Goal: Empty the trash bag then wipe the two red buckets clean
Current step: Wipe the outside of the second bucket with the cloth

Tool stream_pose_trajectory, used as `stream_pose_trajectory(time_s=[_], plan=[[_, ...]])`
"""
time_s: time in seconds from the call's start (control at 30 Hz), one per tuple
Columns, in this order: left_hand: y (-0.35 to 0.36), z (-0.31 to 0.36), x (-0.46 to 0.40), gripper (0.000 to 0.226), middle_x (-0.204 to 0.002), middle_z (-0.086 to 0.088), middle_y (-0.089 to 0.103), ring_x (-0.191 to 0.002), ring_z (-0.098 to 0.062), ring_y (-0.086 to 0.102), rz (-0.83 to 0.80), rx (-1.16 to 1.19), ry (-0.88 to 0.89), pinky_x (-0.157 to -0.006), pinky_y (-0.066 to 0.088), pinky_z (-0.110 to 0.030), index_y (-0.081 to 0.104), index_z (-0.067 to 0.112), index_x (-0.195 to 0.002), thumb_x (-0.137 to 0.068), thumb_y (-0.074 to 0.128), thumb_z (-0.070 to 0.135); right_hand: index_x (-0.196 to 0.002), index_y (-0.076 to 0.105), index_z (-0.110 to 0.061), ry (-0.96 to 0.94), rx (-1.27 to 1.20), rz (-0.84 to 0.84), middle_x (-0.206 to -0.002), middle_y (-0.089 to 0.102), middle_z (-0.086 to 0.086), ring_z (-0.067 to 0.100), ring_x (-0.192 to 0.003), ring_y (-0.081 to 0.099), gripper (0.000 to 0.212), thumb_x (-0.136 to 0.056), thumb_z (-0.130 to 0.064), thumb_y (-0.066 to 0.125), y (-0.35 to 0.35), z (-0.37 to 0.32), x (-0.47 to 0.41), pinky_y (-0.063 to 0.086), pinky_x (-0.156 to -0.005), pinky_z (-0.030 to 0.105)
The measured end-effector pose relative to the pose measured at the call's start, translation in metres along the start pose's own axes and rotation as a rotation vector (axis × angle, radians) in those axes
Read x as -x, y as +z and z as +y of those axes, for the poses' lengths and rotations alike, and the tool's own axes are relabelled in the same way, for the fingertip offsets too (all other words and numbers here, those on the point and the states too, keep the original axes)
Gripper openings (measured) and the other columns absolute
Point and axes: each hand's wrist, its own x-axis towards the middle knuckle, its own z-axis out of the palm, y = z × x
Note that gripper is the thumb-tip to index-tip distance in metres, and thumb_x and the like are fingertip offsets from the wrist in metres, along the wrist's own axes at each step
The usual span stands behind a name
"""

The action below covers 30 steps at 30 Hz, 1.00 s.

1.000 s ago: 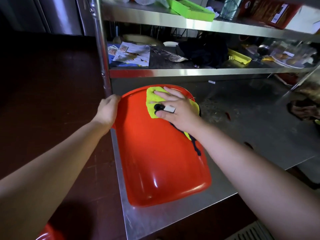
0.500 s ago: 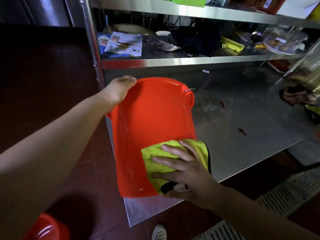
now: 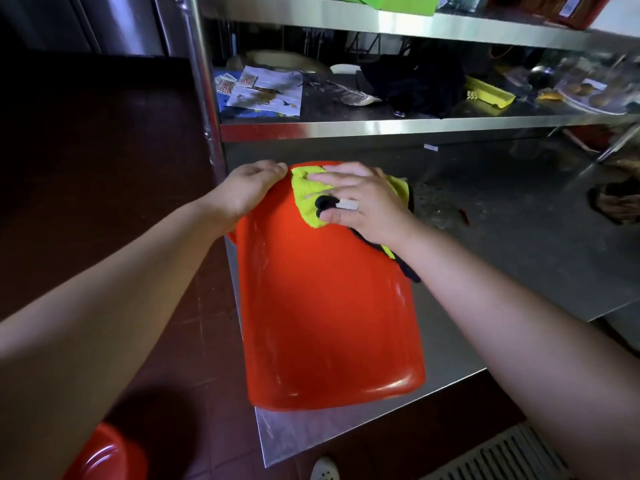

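Observation:
A red bucket lies on its side on the steel table, its bottom toward me. My left hand grips its far left rim. My right hand presses a yellow-green cloth flat against the bucket's outer wall near the far rim; a ring with a black and white piece shows on one finger. A second red bucket peeks in on the floor at the lower left.
Steel shelves stand behind the table, holding papers, a dark bag and a yellow tray. A shelf post rises just left of the bucket. A floor drain grate lies at the lower right. Crumbs litter the table.
My right hand slid the cloth from the bucket's near end back up to the far rim. My left hand stayed on the rim.

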Motion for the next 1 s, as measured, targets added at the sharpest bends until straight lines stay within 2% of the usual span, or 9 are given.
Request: stream_pose_trajectory(time_s=[0.03,0.1,0.33,0.43,0.6,0.67,0.77,0.9,1.0], plan=[[-0.003,-0.003,0.0,0.023,-0.084,0.007,0.063,-0.071,0.0,0.06,0.003,0.008,-0.004,-0.067,0.049,-0.013,0.063,0.023,-0.079,-0.094,0.051,0.034,-0.098,0.075,-0.014,-0.002,0.014,-0.003,-0.131,0.057,-0.008,0.016,-0.13,0.041,0.026,-0.083,-0.034,0.068,0.004,0.001,-0.004,0.019,-0.101,0.028],[-0.008,-0.009,0.002,0.027,-0.073,0.008,0.062,-0.067,-0.005,0.058,0.001,0.038,-0.007,-0.063,0.048,-0.018,0.06,0.023,-0.073,-0.095,0.051,0.035,-0.097,0.075,-0.017,0.011,-0.003,-0.003,-0.131,0.056,-0.011,0.013,-0.131,0.039,0.026,-0.083,-0.037,0.067,0.011,-0.004,-0.005,0.019,-0.103,0.033],[-0.017,-0.016,0.012,0.035,-0.05,0.016,0.058,-0.046,0.004,0.054,0.054,0.077,0.009,-0.043,0.041,-0.01,0.058,0.024,-0.064,-0.096,0.048,0.032,-0.097,0.076,-0.023,-0.029,-0.067,-0.017,-0.13,0.058,-0.011,0.014,-0.133,0.037,0.029,-0.078,-0.044,0.066,0.019,-0.047,0.07,0.026,-0.103,0.049],[-0.023,-0.017,0.017,0.036,-0.05,0.015,0.06,-0.042,0.001,0.056,0.049,0.055,0.005,-0.037,0.041,-0.014,0.065,0.033,-0.064,-0.095,0.047,0.04,-0.103,0.073,-0.027,-0.076,-0.091,-0.044,-0.13,0.058,-0.009,0.018,-0.133,0.037,0.032,-0.076,-0.043,0.07,0.023,-0.069,0.117,0.032,-0.1,0.056],[-0.03,-0.024,0.012,0.024,-0.06,0.013,0.066,-0.051,-0.005,0.062,0.043,0.026,-0.025,-0.049,0.047,-0.026,0.067,0.038,-0.074,-0.083,0.051,0.054,-0.109,0.07,-0.028,-0.167,-0.081,-0.122,-0.135,0.053,-0.01,0.015,-0.136,0.031,0.034,-0.081,-0.047,0.065,0.026,-0.078,0.151,0.029,-0.103,0.051],[-0.032,-0.022,0.011,0.03,-0.074,0.007,0.069,-0.067,-0.014,0.066,0.029,0.032,-0.05,-0.062,0.053,-0.035,0.068,0.037,-0.081,-0.073,0.055,0.062,-0.106,0.072,-0.027,-0.214,-0.056,-0.126,-0.132,0.055,-0.01,0.014,-0.135,0.035,0.034,-0.081,-0.048,0.063,0.023,-0.071,0.14,0.028,-0.104,0.047],[-0.033,-0.021,0.011,0.041,-0.091,0.003,0.072,-0.085,-0.018,0.067,0.007,0.069,-0.055,-0.075,0.051,-0.037,0.07,0.036,-0.09,-0.065,0.058,0.066,-0.1,0.074,-0.023,-0.244,-0.053,-0.098,-0.129,0.059,-0.005,0.019,-0.131,0.041,0.031,-0.078,-0.042,0.067,0.021,-0.054,0.105,0.031,-0.103,0.047],[-0.03,-0.018,0.008,0.038,-0.082,0.009,0.073,-0.074,-0.008,0.068,-0.049,0.079,-0.053,-0.066,0.049,-0.032,0.072,0.037,-0.087,-0.065,0.06,0.065,-0.065,0.069,-0.003,-0.13,-0.063,0.029,-0.123,0.063,0.006,0.027,-0.126,0.046,0.025,-0.078,-0.025,0.072,0.015,-0.02,0.049,0.036,-0.104,0.043],[-0.03,-0.018,0.005,0.042,-0.086,0.009,0.073,-0.083,-0.012,0.066,-0.04,0.057,-0.073,-0.071,0.049,-0.034,0.071,0.037,-0.087,-0.061,0.062,0.07,-0.057,0.057,-0.008,0.056,-0.096,0.105,-0.126,0.061,0.005,0.027,-0.126,0.046,0.032,-0.081,-0.022,0.071,0.005,0.001,0.02,0.033,-0.104,0.045]])
